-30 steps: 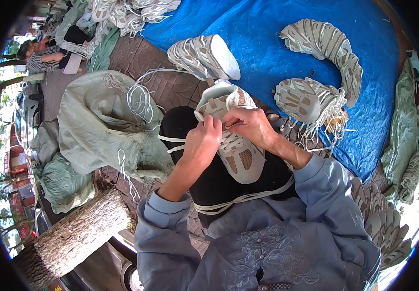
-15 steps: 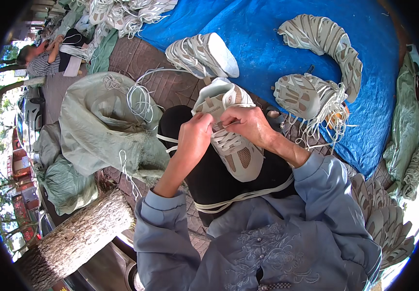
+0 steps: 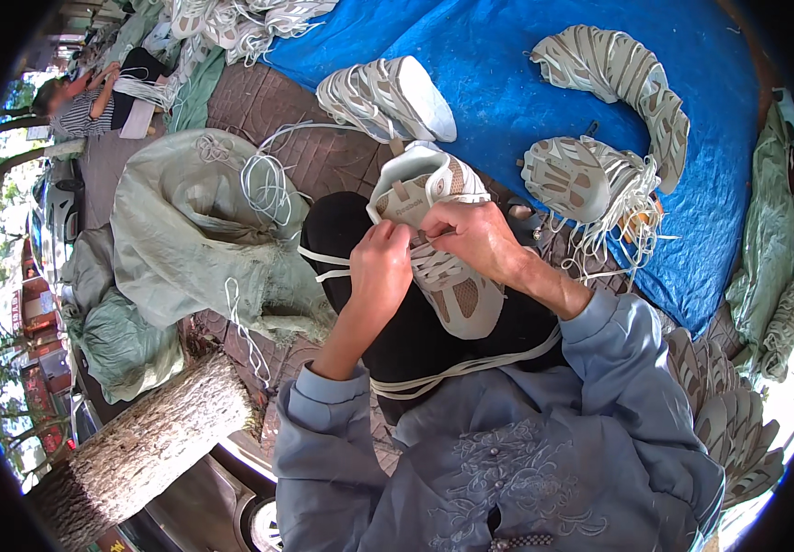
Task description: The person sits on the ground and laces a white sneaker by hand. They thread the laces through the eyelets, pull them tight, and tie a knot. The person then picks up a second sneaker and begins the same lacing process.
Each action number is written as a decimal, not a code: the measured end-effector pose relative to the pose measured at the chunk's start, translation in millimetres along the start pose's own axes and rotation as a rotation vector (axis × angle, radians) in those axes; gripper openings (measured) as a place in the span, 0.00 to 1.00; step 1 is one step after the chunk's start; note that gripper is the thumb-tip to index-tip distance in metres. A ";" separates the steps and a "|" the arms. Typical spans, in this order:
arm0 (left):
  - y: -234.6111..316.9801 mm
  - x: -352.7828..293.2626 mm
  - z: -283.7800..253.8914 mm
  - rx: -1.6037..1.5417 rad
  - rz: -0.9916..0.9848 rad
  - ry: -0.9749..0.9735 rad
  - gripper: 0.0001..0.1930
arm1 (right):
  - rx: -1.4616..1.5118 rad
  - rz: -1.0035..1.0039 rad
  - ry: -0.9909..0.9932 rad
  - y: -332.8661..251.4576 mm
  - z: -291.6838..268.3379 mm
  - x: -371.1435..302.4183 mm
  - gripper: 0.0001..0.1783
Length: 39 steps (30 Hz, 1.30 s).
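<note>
A beige-and-white shoe (image 3: 468, 320) is resting on the person's black-clad lap (image 3: 337, 221), its toe pointing back toward the wearer's body. The left hand (image 3: 381, 265) and right hand (image 3: 476, 237) are meeting over its upper eyelets, fingers drawn narrow and pinching the lacing (image 3: 436, 270); the fingertips are hiding exactly which strand. A loose white lace (image 3: 331, 273) is crossing the left knee and disappearing behind the left hand. To the left, a pale green sack (image 3: 172, 262) is sagging, its contents impossible to make out, with coiled cord (image 3: 268, 191) lying against it. A darker green bag (image 3: 130, 350) is bulging, hiding whatever it holds. On the blue tarp (image 3: 489, 92), tangled laces (image 3: 632, 198) are partly covering something orange (image 3: 637, 226). Small lettering is showing on the shoe's tongue (image 3: 402, 197).
</note>
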<state>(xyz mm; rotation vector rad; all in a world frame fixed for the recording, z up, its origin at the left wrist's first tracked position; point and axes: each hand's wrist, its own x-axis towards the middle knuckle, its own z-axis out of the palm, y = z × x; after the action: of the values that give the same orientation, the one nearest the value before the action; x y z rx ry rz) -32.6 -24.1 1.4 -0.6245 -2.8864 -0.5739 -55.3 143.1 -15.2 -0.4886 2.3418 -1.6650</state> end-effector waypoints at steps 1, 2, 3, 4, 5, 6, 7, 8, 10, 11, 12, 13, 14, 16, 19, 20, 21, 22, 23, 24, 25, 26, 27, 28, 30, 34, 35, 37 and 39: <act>2.3 -2.8 -0.7 0.034 0.016 0.019 0.10 | -0.051 -0.041 0.017 -0.1 1.3 -0.9 0.08; 5.4 -5.8 -1.9 0.068 0.031 0.038 0.10 | -0.102 -0.081 0.034 -0.7 3.3 -2.2 0.08; 7.6 -6.8 -2.8 0.102 0.047 0.057 0.11 | -0.152 -0.122 0.051 -1.0 4.3 -2.7 0.08; 9.2 -6.4 -2.5 0.135 0.050 0.053 0.11 | -0.143 -0.110 0.045 0.0 4.1 -2.6 0.08; 10.8 -5.8 -2.4 0.168 0.053 0.049 0.12 | -0.134 -0.098 0.039 1.4 3.2 -1.6 0.08; 11.9 -5.5 -2.0 0.200 0.056 0.045 0.12 | -0.124 -0.087 0.034 2.2 2.8 -1.5 0.08; 9.5 -6.3 -4.9 0.174 0.071 0.034 0.12 | -0.151 -0.110 0.030 0.9 3.0 -2.4 0.08; 5.6 -7.2 -8.7 0.147 0.087 0.023 0.12 | -0.178 -0.133 0.026 -1.0 3.5 -3.4 0.08; 3.5 -6.6 -8.9 0.120 0.075 0.019 0.11 | -0.188 -0.144 0.021 -1.9 4.1 -4.0 0.09; 1.8 -6.6 -5.1 0.103 0.064 0.044 0.10 | -0.171 -0.133 0.019 -1.3 4.0 -3.6 0.09; 0.4 -6.3 -2.3 0.087 0.053 0.069 0.10 | -0.153 -0.122 0.017 -1.1 4.2 -2.8 0.09; 0.1 -5.1 1.6 0.064 0.040 0.090 0.10 | -0.148 -0.124 0.016 0.0 3.5 -2.7 0.09; -0.2 -3.8 5.1 0.042 0.027 0.111 0.09 | -0.143 -0.126 0.015 1.0 3.0 -2.5 0.09; 1.5 -3.0 8.4 0.009 0.007 0.135 0.09 | -0.105 -0.118 0.011 3.2 2.0 -2.2 0.09; 5.6 -4.9 9.7 -0.022 -0.001 0.140 0.10 | -0.055 -0.103 0.005 6.0 1.2 -3.3 0.10; 7.1 -8.4 10.0 -0.032 0.002 0.136 0.10 | -0.068 -0.107 0.006 5.8 1.6 -4.1 0.10; 7.8 -10.9 9.5 -0.042 0.006 0.133 0.10 | -0.082 -0.111 0.007 5.2 2.5 -4.6 0.10; 7.7 -11.0 8.9 -0.039 0.011 0.137 0.11 | -0.106 -0.123 0.015 5.0 2.8 -5.4 0.10; 7.5 -10.5 6.8 -0.036 0.016 0.141 0.11 | -0.130 -0.134 0.023 4.6 3.3 -6.2 0.10; 7.9 -9.9 4.6 -0.032 0.021 0.145 0.11 | -0.154 -0.146 0.031 4.2 3.8 -6.7 0.10; 9.6 -8.2 3.5 0.005 0.012 0.150 0.13 | -0.187 -0.149 0.033 4.2 3.2 -7.2 0.09; 11.7 -5.9 2.6 0.031 0.009 0.137 0.12 | -0.221 -0.152 0.035 3.9 2.6 -7.5 0.09; 13.8 -3.6 1.8 0.056 0.006 0.124 0.12 | -0.255 -0.155 0.036 4.0 1.7 -8.1 0.09; 14.4 -4.1 0.0 0.091 -0.004 0.110 0.12 | -0.247 -0.160 0.048 3.2 2.9 -8.5 0.09; 12.9 -5.4 6.8 0.057 -0.066 0.164 0.10 | -0.233 -0.170 0.074 2.0 4.6 -9.2 0.08; 18.2 -0.6 15.4 -0.173 -0.183 0.240 0.07 | -0.118 -0.120 0.111 1.3 6.5 -9.2 0.07; 19.8 -1.4 17.7 -0.197 -0.214 0.252 0.06 | -0.064 -0.104 0.115 3.0 7.0 -9.5 0.06; 23.4 0.5 21.5 -0.167 -0.194 0.305 0.07 | -0.005 -0.091 0.135 5.4 8.5 -10.5 0.05; 25.7 -2.3 25.0 -0.159 -0.181 0.323 0.07 | 0.004 -0.098 0.167 6.8 11.2 -12.2 0.06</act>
<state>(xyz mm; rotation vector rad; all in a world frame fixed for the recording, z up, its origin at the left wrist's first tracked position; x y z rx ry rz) -20.9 6.5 -13.4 -0.2577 -2.6227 -0.8485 -40.9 140.2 -25.4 -0.4881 2.4674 -1.8188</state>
